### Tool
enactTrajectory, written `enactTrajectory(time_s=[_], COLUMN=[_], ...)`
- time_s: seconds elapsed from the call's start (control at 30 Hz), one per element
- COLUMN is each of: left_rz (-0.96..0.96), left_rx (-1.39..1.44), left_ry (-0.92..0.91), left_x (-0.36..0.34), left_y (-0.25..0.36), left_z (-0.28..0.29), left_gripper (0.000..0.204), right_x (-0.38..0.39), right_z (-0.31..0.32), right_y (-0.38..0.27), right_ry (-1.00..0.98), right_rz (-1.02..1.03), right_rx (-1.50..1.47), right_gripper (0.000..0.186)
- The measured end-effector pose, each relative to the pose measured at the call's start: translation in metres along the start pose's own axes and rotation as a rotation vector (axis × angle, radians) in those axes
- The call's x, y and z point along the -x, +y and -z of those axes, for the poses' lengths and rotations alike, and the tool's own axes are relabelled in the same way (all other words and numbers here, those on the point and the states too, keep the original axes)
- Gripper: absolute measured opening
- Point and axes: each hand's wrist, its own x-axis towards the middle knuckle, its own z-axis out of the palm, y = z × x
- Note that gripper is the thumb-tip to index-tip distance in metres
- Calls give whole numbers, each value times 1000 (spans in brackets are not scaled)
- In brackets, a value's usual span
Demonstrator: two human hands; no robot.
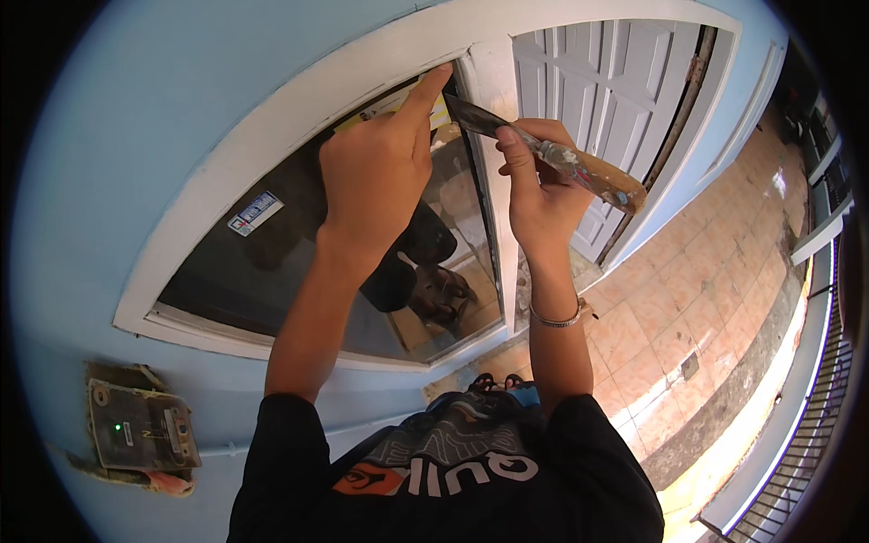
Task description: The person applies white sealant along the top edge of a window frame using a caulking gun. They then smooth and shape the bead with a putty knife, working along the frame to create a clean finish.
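My left hand [373,176] is raised to the top right corner of a window pane [299,240]. Its index finger stretches out to the edge where the glass meets the white frame [226,149], while the other fingers are curled under and partly hidden. In my right hand [545,195] is a putty knife [593,174] with a worn, paint-spotted wooden handle. Its dark metal blade points up and left, with the tip close to the glass edge just below my left fingertip. I cannot tell whether the tip touches the glass or frame.
A grey panelled door [606,90] stands right of the window. A yellow sticker [438,112] and a white-blue label [255,214] are on the pane. An electric meter box [140,425] is on the blue wall at lower left. Tiled floor [652,335] runs beside a metal railing [819,407].
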Motion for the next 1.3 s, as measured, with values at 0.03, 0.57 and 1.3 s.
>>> enactTrajectory(time_s=[0.03,0.57,1.3], left_rz=[0,-180,-172], left_rx=[-57,-194,-311], left_ry=[-41,28,39], left_x=[-1,-5,-16], left_y=[0,-23,-14], left_z=[0,6,-14], left_gripper=[38,52,22], right_x=[3,29,49], right_z=[4,11,26], right_y=[-2,6,9], right_ry=[28,49,138], right_rz=[14,-115,-106], right_rx=[-35,-166,-142], right_gripper=[13,15,18])
